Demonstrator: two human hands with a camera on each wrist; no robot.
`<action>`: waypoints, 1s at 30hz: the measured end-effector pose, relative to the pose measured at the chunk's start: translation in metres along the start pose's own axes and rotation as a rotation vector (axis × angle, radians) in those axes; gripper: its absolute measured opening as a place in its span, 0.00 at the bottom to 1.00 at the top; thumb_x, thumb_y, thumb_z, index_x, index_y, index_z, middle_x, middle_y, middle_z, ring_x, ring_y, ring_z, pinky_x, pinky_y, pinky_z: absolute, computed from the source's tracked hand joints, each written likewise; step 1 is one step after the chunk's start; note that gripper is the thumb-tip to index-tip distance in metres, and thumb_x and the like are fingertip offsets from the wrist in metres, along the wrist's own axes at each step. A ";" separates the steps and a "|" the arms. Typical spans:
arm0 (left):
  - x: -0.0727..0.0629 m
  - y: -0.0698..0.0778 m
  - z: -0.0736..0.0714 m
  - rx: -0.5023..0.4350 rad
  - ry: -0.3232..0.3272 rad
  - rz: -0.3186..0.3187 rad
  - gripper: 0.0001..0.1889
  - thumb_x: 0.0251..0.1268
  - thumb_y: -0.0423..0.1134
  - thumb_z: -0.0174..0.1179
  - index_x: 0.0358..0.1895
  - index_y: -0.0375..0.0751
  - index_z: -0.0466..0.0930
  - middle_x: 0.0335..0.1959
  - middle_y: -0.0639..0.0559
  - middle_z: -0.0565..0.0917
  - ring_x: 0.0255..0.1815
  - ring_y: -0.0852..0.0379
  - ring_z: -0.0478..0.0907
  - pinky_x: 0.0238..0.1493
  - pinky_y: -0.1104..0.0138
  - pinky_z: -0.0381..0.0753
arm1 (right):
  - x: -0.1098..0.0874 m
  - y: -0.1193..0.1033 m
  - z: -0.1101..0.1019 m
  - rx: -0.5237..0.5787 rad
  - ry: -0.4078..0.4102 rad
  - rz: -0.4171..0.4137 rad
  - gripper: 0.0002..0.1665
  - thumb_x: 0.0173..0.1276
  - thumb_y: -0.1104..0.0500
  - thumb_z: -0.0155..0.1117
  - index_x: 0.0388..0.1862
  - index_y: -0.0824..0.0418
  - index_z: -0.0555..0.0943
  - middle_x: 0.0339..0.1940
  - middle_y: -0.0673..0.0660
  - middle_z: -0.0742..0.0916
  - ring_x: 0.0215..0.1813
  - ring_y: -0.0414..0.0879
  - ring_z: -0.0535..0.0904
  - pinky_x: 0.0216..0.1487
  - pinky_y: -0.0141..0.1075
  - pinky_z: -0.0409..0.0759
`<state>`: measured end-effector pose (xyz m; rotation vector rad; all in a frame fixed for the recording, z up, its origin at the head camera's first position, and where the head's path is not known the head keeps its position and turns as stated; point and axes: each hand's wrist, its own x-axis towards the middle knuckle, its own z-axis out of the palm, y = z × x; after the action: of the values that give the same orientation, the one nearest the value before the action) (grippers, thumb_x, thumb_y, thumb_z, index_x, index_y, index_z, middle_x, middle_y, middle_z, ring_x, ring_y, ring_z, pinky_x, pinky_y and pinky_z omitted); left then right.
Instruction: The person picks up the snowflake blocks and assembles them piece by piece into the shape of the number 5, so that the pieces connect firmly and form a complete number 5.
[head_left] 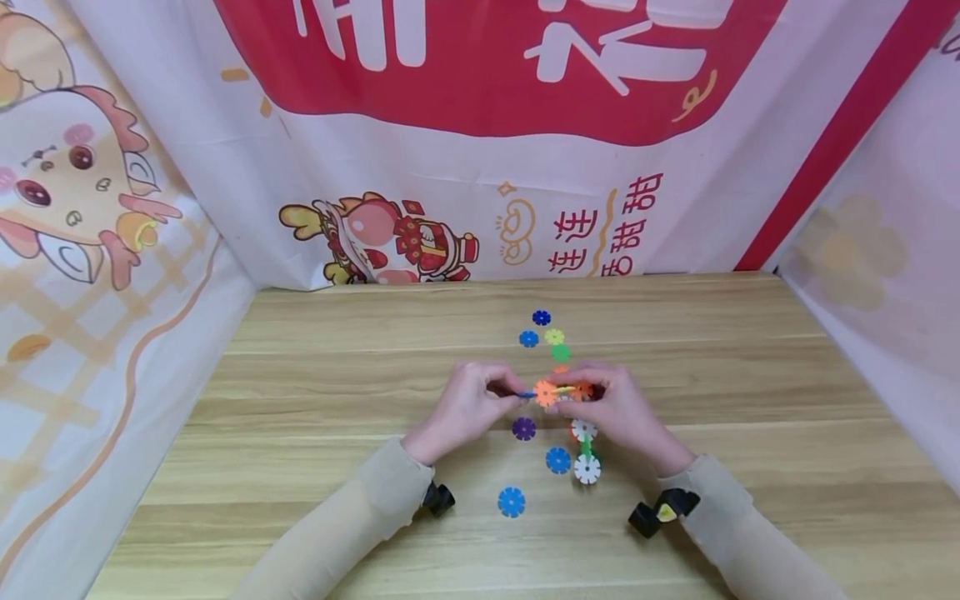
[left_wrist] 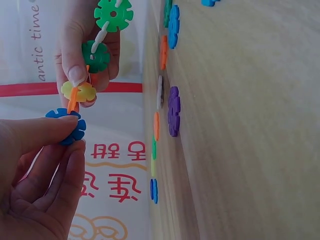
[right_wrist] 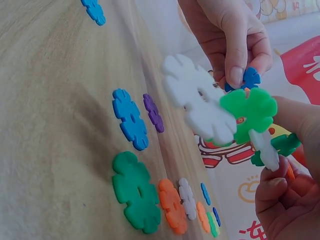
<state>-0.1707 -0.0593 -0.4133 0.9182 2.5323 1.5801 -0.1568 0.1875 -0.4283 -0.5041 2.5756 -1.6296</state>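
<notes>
With the person at 6 o'clock and the held toy chain (head_left: 546, 393) at the centre of the dial, 2 beige sleeves (head_left: 330, 533) come in from 8 and 4 o'clock, each with a black wrist camera (head_left: 438, 500) near its cuff. A loose blue disc (head_left: 512, 502) lies nearest on the table (head_left: 315, 467), towards 7 o'clock. Farther in, a second blue disc (head_left: 558, 461) lies at 6 o'clock, and the chain's white end disc (head_left: 587, 477) hangs towards 5. A purple disc (head_left: 524, 429) lies flat at 7, closer to the hands.

At the centre, the left hand (head_left: 468, 408) clamps its thumb and fingers on a small blue disc (left_wrist: 75, 131), which touches an orange disc (left_wrist: 73, 97) of the chain. The right hand (head_left: 611, 408) pinches the chain near its yellow disc (left_wrist: 89, 92), fingers closed around it. Dark green, white and light green discs follow along the chain, above the table.

Beyond the hands, a loose orange disc (head_left: 561, 369) lies at 1 o'clock, then green (head_left: 561, 352) and pale yellow (head_left: 554, 337) discs towards 12, another blue disc (head_left: 528, 339) at 11, and a dark blue disc (head_left: 542, 317) at 12. Farthest stands a printed curtain (head_left: 480, 158).
</notes>
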 end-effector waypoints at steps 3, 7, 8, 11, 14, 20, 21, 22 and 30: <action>0.000 0.000 0.001 0.003 -0.004 -0.008 0.06 0.58 0.23 0.71 0.34 0.38 0.88 0.33 0.51 0.88 0.32 0.62 0.83 0.37 0.62 0.87 | -0.001 0.000 0.000 0.003 0.003 0.005 0.18 0.59 0.50 0.82 0.48 0.49 0.90 0.54 0.49 0.86 0.53 0.49 0.79 0.47 0.39 0.84; -0.001 0.001 0.003 -0.004 -0.009 -0.006 0.06 0.58 0.23 0.71 0.34 0.37 0.88 0.32 0.51 0.88 0.32 0.62 0.83 0.36 0.63 0.87 | -0.001 0.001 0.001 0.003 0.005 0.007 0.19 0.58 0.50 0.82 0.49 0.48 0.90 0.55 0.49 0.86 0.56 0.48 0.79 0.51 0.42 0.83; -0.001 0.000 0.003 -0.009 -0.011 -0.004 0.06 0.58 0.23 0.71 0.34 0.38 0.88 0.32 0.51 0.88 0.32 0.62 0.83 0.36 0.64 0.87 | -0.001 0.001 0.001 0.007 0.004 0.008 0.19 0.58 0.50 0.82 0.49 0.49 0.90 0.55 0.49 0.86 0.56 0.48 0.79 0.52 0.42 0.82; -0.001 -0.001 0.004 -0.033 -0.014 0.000 0.06 0.58 0.23 0.71 0.34 0.38 0.88 0.32 0.51 0.88 0.32 0.62 0.84 0.36 0.64 0.87 | -0.001 0.002 0.000 0.007 0.000 0.010 0.20 0.57 0.48 0.82 0.49 0.49 0.90 0.55 0.49 0.86 0.56 0.48 0.79 0.54 0.45 0.82; -0.002 -0.001 0.004 -0.045 -0.006 -0.005 0.05 0.60 0.25 0.71 0.35 0.37 0.89 0.33 0.50 0.88 0.32 0.62 0.84 0.36 0.65 0.87 | 0.000 0.000 0.000 0.009 0.008 0.012 0.21 0.57 0.48 0.82 0.49 0.49 0.90 0.55 0.49 0.86 0.57 0.49 0.79 0.54 0.45 0.82; 0.000 -0.001 0.005 -0.036 0.038 -0.009 0.04 0.60 0.25 0.71 0.34 0.36 0.88 0.32 0.49 0.88 0.32 0.61 0.84 0.36 0.66 0.87 | 0.000 -0.002 0.004 0.019 0.050 0.025 0.19 0.59 0.50 0.81 0.49 0.50 0.90 0.54 0.48 0.86 0.55 0.48 0.79 0.49 0.38 0.84; 0.000 -0.001 0.005 -0.032 0.044 -0.008 0.04 0.60 0.25 0.71 0.33 0.36 0.88 0.32 0.49 0.88 0.32 0.61 0.84 0.36 0.66 0.87 | 0.000 -0.001 0.004 0.017 0.056 0.025 0.18 0.59 0.51 0.81 0.49 0.50 0.90 0.53 0.48 0.86 0.54 0.48 0.80 0.48 0.38 0.84; 0.000 -0.001 0.005 -0.030 0.047 -0.007 0.04 0.60 0.25 0.71 0.33 0.36 0.88 0.32 0.48 0.88 0.33 0.61 0.84 0.36 0.66 0.87 | 0.000 -0.001 0.005 0.018 0.062 0.023 0.18 0.59 0.52 0.81 0.49 0.51 0.90 0.53 0.48 0.86 0.53 0.48 0.80 0.47 0.37 0.84; 0.001 0.002 0.006 -0.001 0.061 0.001 0.05 0.59 0.26 0.72 0.33 0.39 0.89 0.31 0.52 0.88 0.31 0.63 0.83 0.35 0.67 0.86 | -0.001 0.002 0.010 0.060 0.074 -0.012 0.19 0.59 0.51 0.82 0.49 0.50 0.90 0.53 0.49 0.87 0.54 0.49 0.81 0.50 0.38 0.84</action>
<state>-0.1692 -0.0535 -0.4140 0.8851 2.5717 1.6343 -0.1542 0.1794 -0.4345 -0.4650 2.5712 -1.7558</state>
